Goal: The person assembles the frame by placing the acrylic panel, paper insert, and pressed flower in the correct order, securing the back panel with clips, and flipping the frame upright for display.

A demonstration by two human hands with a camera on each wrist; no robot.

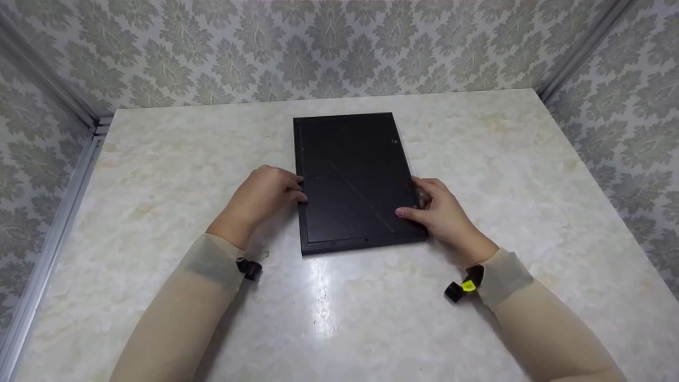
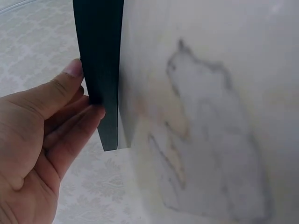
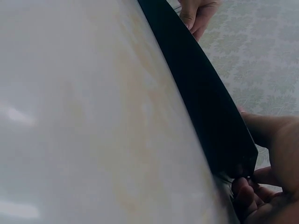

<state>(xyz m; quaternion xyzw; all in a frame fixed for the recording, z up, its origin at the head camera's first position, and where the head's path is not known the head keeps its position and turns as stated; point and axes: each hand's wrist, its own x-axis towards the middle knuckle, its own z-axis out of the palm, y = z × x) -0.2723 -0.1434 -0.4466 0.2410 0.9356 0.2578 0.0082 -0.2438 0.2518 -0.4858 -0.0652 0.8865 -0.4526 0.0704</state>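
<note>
A black, flat rectangular panel point(image 1: 350, 170) with a raised rim and a thin diagonal line across its face lies on the table, its short side towards me. My left hand point(image 1: 265, 193) pinches its left edge, thumb tip at the top and fingertips low on the side, as the left wrist view shows along the dark edge point(image 2: 100, 60). At the near right corner, my right hand point(image 1: 445, 215) grips the panel with the thumb on its face. The right hand's fingers point(image 3: 245, 193) curl in at the lower edge.
The pale marbled tabletop point(image 1: 175, 143) is glossy and reflects light in front of the panel. Patterned wallpaper point(image 1: 329, 48) stands behind the table, with metal rails point(image 1: 58, 207) along the left side. Both wrists wear small black cameras point(image 1: 249, 269).
</note>
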